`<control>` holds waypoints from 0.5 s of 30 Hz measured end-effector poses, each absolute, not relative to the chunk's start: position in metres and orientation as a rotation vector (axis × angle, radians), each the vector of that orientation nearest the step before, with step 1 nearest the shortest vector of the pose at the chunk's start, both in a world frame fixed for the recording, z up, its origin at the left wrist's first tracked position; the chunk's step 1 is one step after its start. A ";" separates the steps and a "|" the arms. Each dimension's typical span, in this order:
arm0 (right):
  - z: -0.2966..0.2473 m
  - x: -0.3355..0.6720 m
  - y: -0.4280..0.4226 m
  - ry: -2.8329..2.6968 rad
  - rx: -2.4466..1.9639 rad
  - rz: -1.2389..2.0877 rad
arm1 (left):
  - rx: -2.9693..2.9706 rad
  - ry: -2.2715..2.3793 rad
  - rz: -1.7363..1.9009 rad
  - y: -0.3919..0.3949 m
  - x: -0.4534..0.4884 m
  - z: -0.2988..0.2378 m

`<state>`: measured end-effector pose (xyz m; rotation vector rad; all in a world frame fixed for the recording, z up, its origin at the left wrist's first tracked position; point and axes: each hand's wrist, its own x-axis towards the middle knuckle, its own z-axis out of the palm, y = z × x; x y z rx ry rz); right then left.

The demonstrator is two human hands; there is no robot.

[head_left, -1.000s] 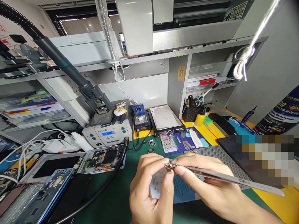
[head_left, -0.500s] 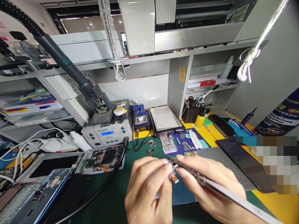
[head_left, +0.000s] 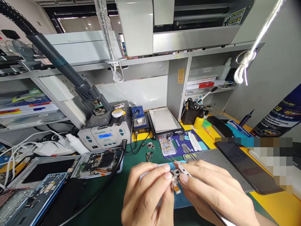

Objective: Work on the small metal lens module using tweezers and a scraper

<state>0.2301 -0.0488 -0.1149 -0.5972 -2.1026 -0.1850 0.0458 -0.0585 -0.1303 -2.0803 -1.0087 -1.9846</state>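
My left hand (head_left: 148,191) is closed, pinching a small phone camera module (head_left: 175,173) between thumb and fingers. The module has a square metal frame, and an orange flex cable (head_left: 176,188) hangs from its lower side. In my right hand (head_left: 216,191) is a pair of silver tweezers (head_left: 185,169), with the thin tips pointing up and left past the module. My right thumb is close against the module's right edge; whether it touches is hard to tell. Beneath both hands lies a blue pad (head_left: 184,201). Two more camera parts, an upper one (head_left: 150,145) and a lower one (head_left: 149,156), rest beyond my left hand.
A tray of circuit boards (head_left: 101,163) sits at left, crossed by a thick black hose (head_left: 103,191). Behind stand a grey hot-air station (head_left: 103,135) and a flat heating plate (head_left: 164,119). To the right are a perforated grey mat (head_left: 211,160) and a dark phone (head_left: 244,166).
The tweezers have turned in my right hand, their body now steeper and more covered by the fingers. Both hands stay at the module. The whole view has shifted slightly.
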 end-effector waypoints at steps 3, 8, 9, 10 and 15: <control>-0.112 0.232 -0.053 -2.119 -0.610 -0.229 | -2.121 -1.021 -1.923 -0.061 0.043 -0.132; -0.112 0.230 -0.055 -2.118 -0.662 -0.315 | -2.158 -0.995 -1.843 -0.064 0.038 -0.134; -0.112 0.229 -0.055 -2.114 -0.674 -0.331 | -2.172 -0.992 -1.813 -0.064 0.036 -0.134; -0.113 0.229 -0.055 -2.111 -0.682 -0.344 | -2.187 -0.988 -1.782 -0.065 0.035 -0.134; -0.114 0.231 -0.056 -2.120 -0.703 -0.379 | -2.201 -0.962 -1.711 -0.065 0.031 -0.135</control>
